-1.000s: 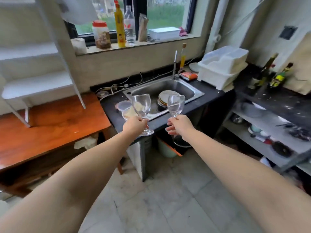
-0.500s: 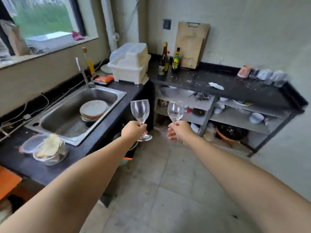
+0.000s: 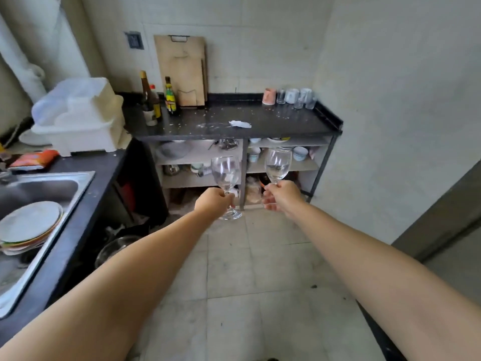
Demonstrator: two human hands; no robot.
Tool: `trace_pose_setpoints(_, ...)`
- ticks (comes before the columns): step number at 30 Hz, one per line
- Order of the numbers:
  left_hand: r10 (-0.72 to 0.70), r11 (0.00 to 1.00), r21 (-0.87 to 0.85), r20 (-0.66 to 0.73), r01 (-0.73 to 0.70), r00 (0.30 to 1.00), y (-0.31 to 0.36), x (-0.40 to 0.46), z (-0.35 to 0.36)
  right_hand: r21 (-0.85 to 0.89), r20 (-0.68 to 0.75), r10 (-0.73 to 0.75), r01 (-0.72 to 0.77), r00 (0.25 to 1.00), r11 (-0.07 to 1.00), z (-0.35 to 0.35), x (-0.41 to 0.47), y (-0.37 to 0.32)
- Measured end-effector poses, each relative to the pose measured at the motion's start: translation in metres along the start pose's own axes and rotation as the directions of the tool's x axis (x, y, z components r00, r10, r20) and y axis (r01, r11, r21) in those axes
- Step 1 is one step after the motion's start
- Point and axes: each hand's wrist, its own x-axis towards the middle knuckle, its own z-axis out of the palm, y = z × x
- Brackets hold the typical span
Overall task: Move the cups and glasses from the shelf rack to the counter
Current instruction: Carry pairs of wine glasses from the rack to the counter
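- The left hand (image 3: 213, 203) is curled round the stem of a clear wine glass (image 3: 225, 175), held upright over the floor; its round foot shows just below the fist
- The right hand (image 3: 282, 198) pinches the stem of a second wine glass (image 3: 278, 165), also upright and level with the first; the two bowls are apart, and both look empty
- Both glasses hang in the air in front of the open shelves under the dark counter (image 3: 273, 123), not touching it
- At the counter's far right corner stands a cluster of cups and glasses (image 3: 299, 97) with a pink cup (image 3: 269, 96) at its left end; what they hold cannot be told
- Along the counter's back edge at the left stand several bottles (image 3: 156, 100), and a wooden cutting board (image 3: 181, 71) leans upright on the wall behind them
- A white scrap (image 3: 240, 124) lies near the middle of the counter's front edge
- The shelves (image 3: 203, 158) below hold bowls, small cups and other crockery, too blurred to list
- On the left worktop a white dish rack (image 3: 80, 118) stands by the corner, with an orange packet (image 3: 35, 158) in front of it
- The steel sink (image 3: 46, 183) holds a stack of plates (image 3: 28, 225) against its near left side
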Motion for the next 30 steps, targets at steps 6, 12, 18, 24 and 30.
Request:
trace_pose_setpoints(6,0.076,0.997,0.004,0.071,-0.076,0.995,0.058,0.046,0.041,0.017,-0.068,0.001,0.001,0.998,1.000,-0.058,0.047,-0.012)
trace_pose_setpoints(12,0.068,0.997,0.027,0.073,-0.070,0.995,0.110,0.105,0.075,0.020,-0.061,0.035,-0.033,0.998,0.999,-0.105,0.120,-0.029)
trace_pose_setpoints(18,0.030,0.996,-0.088,0.014,-0.028,0.999,0.158,0.169,0.111,-0.022,-0.028,0.002,-0.003,1.000,1.000,-0.147,0.201,-0.044)
trace_pose_setpoints(24,0.002,0.990,-0.139,0.013,0.000,1.000,0.179,0.239,0.132,-0.038,-0.025,0.025,-0.026,0.999,0.999,-0.158,0.285,-0.060)
trace_pose_setpoints(30,0.037,0.990,-0.135,-0.009,-0.038,0.999,0.201,0.362,0.125,-0.015,-0.036,-0.009,0.009,0.999,1.000,-0.151,0.388,-0.095)
